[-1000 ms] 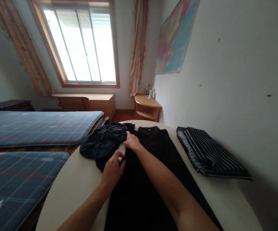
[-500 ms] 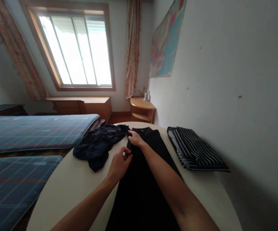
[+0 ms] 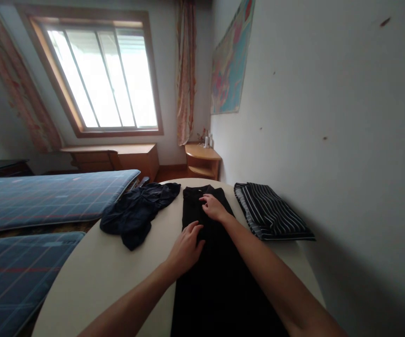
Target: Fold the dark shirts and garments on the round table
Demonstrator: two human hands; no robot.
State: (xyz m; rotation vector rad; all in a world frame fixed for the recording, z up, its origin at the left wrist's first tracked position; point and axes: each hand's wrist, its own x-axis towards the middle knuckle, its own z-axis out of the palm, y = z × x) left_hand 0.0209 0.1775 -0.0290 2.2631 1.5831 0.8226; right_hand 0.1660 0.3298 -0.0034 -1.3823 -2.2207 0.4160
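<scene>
A long black garment (image 3: 220,281) lies lengthwise down the middle of the pale round table (image 3: 118,281), its collar at the far edge. My left hand (image 3: 187,245) rests on the garment's left side with its fingers apart, holding nothing. Farther up, near the collar, my right hand (image 3: 213,207) is over the cloth, fingers spread and nothing gripped. To the left lies a crumpled dark navy garment (image 3: 135,210). A folded black-and-white striped cloth (image 3: 272,210) is on the right, by the wall.
Two plaid mattresses (image 3: 48,199) are beyond the table's left edge. A wooden corner shelf (image 3: 202,152) with small items and a desk (image 3: 135,150) are at the back. The white wall (image 3: 311,93) closes off the right side.
Both hands have let go of the black garment's left edge and moved right onto it. That edge now lies flatter and straighter. The view has turned slightly right.
</scene>
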